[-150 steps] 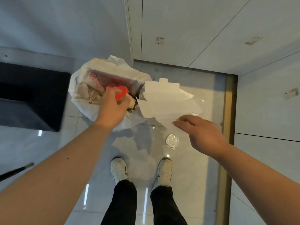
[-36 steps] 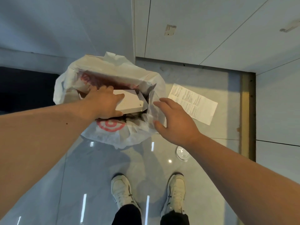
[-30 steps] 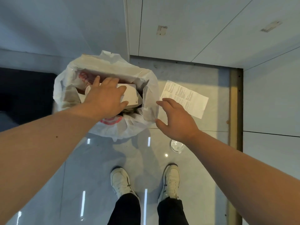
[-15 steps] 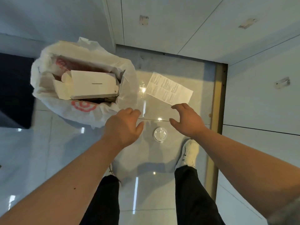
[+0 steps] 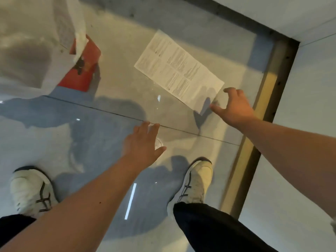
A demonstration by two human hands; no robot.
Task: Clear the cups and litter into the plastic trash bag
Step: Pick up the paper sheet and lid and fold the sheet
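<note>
At the far left the plastic trash bag point(image 5: 34, 57) sits on the glossy floor point(image 5: 101, 135), its white film showing a red print near the lower edge; only part of it is in view. Right of centre, the left hand point(image 5: 143, 142) reaches palm down with fingers spread and holding nothing. It covers most of a clear plastic lid point(image 5: 158, 143), of which only a curved sliver of rim shows just beside the thumb; whether the palm touches it cannot be told.

Further right a printed paper sheet point(image 5: 179, 70) lies flat, its long axis running from upper left, toward the bag, down to lower right. The right hand point(image 5: 236, 108) is open and empty, thumb and fingers parted at the sheet's lower right corner, with the thumb tip just off the near edge. The sheet lies up and to the left of those fingers, so the right hand is clearly nearer to it, and the left to the lid. Pinching that corner looks like the likely next grasp, though a flat sheet on smooth tile may slide.
</note>
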